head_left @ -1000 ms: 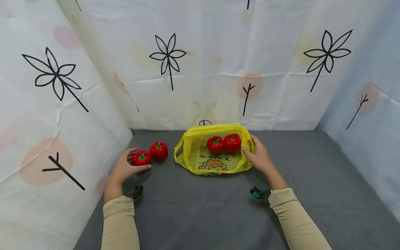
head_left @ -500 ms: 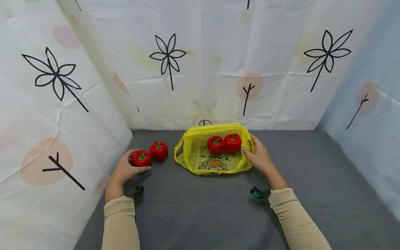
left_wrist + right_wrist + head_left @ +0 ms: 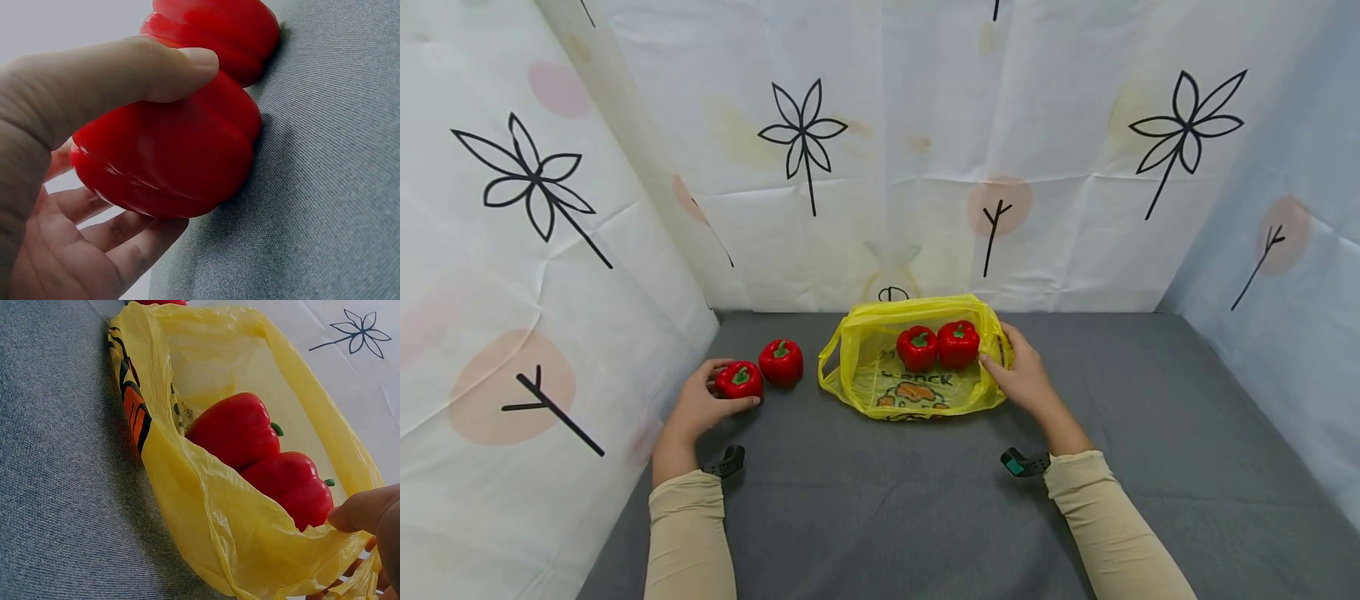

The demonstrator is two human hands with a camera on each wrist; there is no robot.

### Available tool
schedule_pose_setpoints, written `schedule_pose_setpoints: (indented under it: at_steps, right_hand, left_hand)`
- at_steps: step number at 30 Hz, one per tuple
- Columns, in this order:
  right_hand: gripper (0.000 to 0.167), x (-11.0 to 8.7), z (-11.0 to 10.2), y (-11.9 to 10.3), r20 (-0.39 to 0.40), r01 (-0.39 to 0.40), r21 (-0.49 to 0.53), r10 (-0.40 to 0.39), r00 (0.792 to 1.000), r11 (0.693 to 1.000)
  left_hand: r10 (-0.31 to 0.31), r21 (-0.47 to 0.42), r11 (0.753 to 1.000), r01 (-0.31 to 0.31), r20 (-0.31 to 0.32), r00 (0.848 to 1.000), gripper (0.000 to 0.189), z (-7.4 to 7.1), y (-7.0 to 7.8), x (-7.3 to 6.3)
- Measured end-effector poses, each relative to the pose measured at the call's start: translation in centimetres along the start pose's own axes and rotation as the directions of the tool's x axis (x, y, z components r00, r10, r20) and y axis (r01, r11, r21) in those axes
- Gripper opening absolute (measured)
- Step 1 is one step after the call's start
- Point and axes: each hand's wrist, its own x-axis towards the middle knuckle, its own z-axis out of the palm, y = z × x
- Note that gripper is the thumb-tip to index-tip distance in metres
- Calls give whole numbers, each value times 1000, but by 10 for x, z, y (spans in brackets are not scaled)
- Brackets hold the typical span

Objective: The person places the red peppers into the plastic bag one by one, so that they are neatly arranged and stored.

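Observation:
My left hand (image 3: 697,402) holds a red bell pepper (image 3: 740,380) at the left of the table. In the left wrist view the thumb lies on the near side of this bell pepper (image 3: 169,156) and the fingers curl round the other side. Just behind it, close to it, sits a second red bell pepper (image 3: 781,363). My right hand (image 3: 1026,375) pinches the right rim of a yellow plastic bag (image 3: 857,392), its thumb inside the mouth. Two more bell peppers, a left one (image 3: 917,348) and a right one (image 3: 958,344), lie side by side in the bag.
A grey cloth (image 3: 880,500) covers the table. White printed curtains (image 3: 880,167) stand behind it and at both sides. The bag's mouth gapes upward, and its handle loop (image 3: 829,360) hangs out at the left. Each wrist wears a dark band.
My left thumb and fingers have drawn in slightly against the bell pepper, which has hardly moved. The right hand, the bag and the other bell peppers have stayed put.

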Motion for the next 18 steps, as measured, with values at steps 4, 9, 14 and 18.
schedule_pose_setpoints:
  at_steps: [4, 9, 14, 18]
  right_hand:
    - [72, 1, 0, 1, 0, 3, 1, -3, 1000, 1000]
    - [72, 0, -1, 1, 3, -1, 0, 1, 1000, 1000]
    - [73, 0, -1, -1, 8, -8, -9, 8, 1000, 1000]
    - [72, 0, -1, -2, 7, -11, -2, 11, 1000, 1000]
  left_hand:
    - [1, 1, 1000, -1, -10, 1000, 92, 0, 0, 0]
    - [-2, 5, 1000, 2, -16, 1000, 91, 0, 1, 0]
    - [2, 5, 1000, -2, -18, 1000, 90, 0, 1, 0]
    - [7, 0, 1000, -7, -19, 1000, 89, -1, 1, 0]
